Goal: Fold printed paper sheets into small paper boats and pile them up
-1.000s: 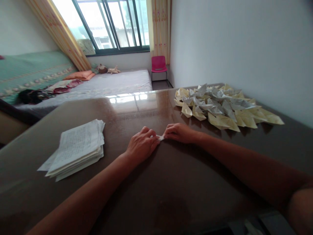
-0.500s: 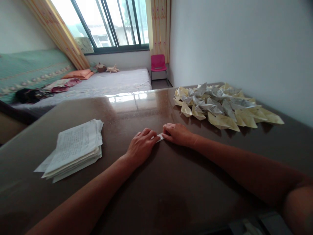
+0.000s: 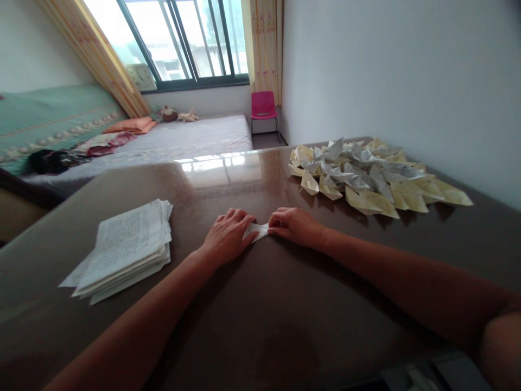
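Note:
A small folded piece of paper (image 3: 260, 232), white with faint writing, lies low over the brown table between my hands. My left hand (image 3: 228, 233) holds its left part, thumb in front and fingers over the top. At the right end, my right hand (image 3: 296, 225) pinches the paper between thumb and curled fingers. Parts of the paper are hidden under the fingers. To the right and farther back sits a heap of folded paper boats (image 3: 358, 174), some cream, some white with writing. A stack of written sheets (image 3: 126, 244) lies left of my left hand.
The glossy brown table (image 3: 260, 315) reaches toward a bed (image 3: 207, 133) and a pink chair (image 3: 264, 106) at the back. A white wall (image 3: 399, 70) runs along the right side. Grey objects (image 3: 431, 374) show at the bottom right edge.
My left hand has shifted left, away from my right hand, and its fingers have spread somewhat. More of the folded paper now shows between the hands. The boats and the stack stay put.

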Demonstrator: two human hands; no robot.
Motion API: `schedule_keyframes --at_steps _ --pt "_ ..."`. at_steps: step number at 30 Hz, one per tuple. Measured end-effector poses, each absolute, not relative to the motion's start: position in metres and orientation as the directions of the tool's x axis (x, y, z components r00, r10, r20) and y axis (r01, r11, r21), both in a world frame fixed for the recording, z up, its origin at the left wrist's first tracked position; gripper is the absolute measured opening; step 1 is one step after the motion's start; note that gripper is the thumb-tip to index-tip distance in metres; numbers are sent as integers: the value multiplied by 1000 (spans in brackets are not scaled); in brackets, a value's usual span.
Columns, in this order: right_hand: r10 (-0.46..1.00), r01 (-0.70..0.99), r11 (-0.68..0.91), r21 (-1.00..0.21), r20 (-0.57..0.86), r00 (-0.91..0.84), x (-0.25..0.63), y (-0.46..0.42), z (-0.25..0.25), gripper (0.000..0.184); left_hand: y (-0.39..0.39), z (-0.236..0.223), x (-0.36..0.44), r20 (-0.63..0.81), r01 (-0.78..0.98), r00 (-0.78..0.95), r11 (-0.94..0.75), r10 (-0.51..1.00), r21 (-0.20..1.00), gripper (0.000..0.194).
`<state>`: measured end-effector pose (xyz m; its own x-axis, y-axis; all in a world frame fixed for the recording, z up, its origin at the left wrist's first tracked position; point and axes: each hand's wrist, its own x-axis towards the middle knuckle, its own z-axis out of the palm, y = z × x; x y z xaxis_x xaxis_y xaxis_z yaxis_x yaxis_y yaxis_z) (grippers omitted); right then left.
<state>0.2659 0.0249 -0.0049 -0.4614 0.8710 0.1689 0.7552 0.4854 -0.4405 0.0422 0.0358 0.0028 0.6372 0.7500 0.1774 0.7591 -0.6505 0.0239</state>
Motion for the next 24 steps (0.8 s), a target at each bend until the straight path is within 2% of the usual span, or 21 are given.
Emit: schedule_keyframes --at_steps 4,12,18,24 --pt "873 753 485 -445 188 -450 266 24 -6 19 42 0 41 175 748 633 -654 754 113 35" --pt "867 680 488 -547 214 -450 267 26 -10 17 39 0 45 271 678 635 -690 723 254 21" --pt "845 589 521 -618 272 -461 267 28 -13 17 35 1 45 267 626 577 -628 772 462 22" --pt "828 586 538 -606 252 -501 265 28 -15 21 37 1 45 268 602 525 -576 807 553 20"
